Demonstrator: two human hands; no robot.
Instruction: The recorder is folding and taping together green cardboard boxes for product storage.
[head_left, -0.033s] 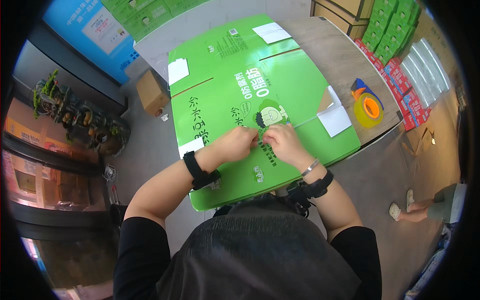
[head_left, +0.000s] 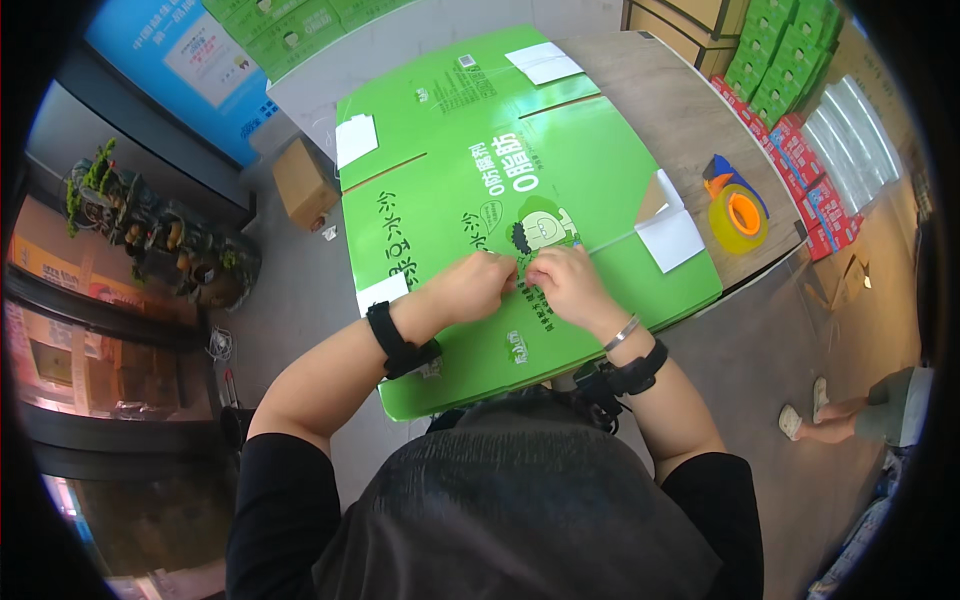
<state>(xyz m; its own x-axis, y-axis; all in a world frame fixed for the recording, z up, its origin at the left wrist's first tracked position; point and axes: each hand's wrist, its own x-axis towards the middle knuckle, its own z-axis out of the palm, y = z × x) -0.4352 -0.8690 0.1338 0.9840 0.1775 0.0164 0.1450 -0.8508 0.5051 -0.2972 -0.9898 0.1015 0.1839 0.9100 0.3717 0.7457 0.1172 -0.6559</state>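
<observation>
A flattened green cardboard box [head_left: 600,150] with white print, a cartoon figure and white folded corner flaps lies on the table. Over its near part, my left hand [head_left: 472,287] is closed, fingertips curled in toward the middle. Facing it, my right hand [head_left: 568,284] is closed in a pinch, and the fingertips of both hands almost meet. Whatever they hold, if anything, is too small or hidden to make out. To the right of the cardboard, a blue and orange tape dispenser [head_left: 718,172] rests on the table with a roll of yellow tape [head_left: 737,222].
The wooden tabletop [head_left: 665,100] shows along the right. Stacked green cartons [head_left: 775,60] and red boxes [head_left: 835,205] stand beyond it. A brown carton [head_left: 304,183] sits on the floor at left, near a rockery ornament [head_left: 165,240]. Another person's legs [head_left: 835,413] appear at right.
</observation>
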